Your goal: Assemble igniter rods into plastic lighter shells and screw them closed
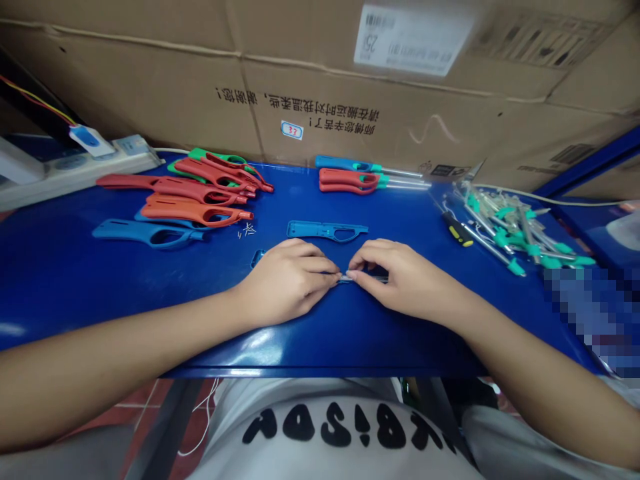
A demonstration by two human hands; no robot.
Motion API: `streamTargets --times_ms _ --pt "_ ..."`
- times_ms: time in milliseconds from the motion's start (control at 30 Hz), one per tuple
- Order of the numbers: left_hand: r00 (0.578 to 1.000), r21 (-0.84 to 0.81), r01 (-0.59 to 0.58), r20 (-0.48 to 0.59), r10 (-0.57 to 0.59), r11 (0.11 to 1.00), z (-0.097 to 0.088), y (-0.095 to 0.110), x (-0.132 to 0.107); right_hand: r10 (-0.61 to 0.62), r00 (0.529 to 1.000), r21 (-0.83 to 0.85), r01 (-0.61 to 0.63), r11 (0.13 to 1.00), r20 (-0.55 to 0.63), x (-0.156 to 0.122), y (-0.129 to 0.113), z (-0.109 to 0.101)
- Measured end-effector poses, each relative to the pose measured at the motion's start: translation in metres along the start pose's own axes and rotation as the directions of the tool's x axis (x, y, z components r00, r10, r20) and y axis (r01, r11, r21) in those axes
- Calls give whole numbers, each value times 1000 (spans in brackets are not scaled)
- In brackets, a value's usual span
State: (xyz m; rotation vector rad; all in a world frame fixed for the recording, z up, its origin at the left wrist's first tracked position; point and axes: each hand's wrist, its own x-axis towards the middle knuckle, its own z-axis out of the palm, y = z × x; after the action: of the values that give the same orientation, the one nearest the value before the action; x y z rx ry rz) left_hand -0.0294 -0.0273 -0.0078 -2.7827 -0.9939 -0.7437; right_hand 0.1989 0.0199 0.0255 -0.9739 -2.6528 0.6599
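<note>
My left hand (285,283) and my right hand (405,280) rest on the blue table (75,287), fingertips meeting at the middle. Both pinch a small thin metal part (346,277) that pokes out between the fingertips. A blue plastic piece (257,257) shows just behind my left hand, mostly hidden. A blue plastic handle shell (326,231) lies flat just beyond both hands.
Red, green and blue handle shells (195,193) are piled at the back left, with tiny screws (247,231) beside them. Assembled lighters (360,177) lie at back centre. Metal tubes with teal tips (515,230) and a screwdriver (457,230) lie right. Cardboard boxes (320,73) stand behind; a power strip (75,167) sits left.
</note>
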Motion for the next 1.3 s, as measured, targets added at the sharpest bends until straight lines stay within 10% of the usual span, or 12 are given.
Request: streamTargets --times_ms 133,333,600,1300 --pt "1000 43 -24 -1 24 999 0 2 0 105 988 281 -70 957 -112 4 5 -7" --pt "1000 3 -1 -12 1 1000 1 1 -1 306 951 798 -217 562 44 11 19 -18" --pt "997 -76 75 20 -74 994 3 0 -2 156 986 337 -166 927 56 10 19 -6" --pt "974 -237 226 53 -219 945 -3 0 -1 140 979 161 -164 973 148 6 34 -20"
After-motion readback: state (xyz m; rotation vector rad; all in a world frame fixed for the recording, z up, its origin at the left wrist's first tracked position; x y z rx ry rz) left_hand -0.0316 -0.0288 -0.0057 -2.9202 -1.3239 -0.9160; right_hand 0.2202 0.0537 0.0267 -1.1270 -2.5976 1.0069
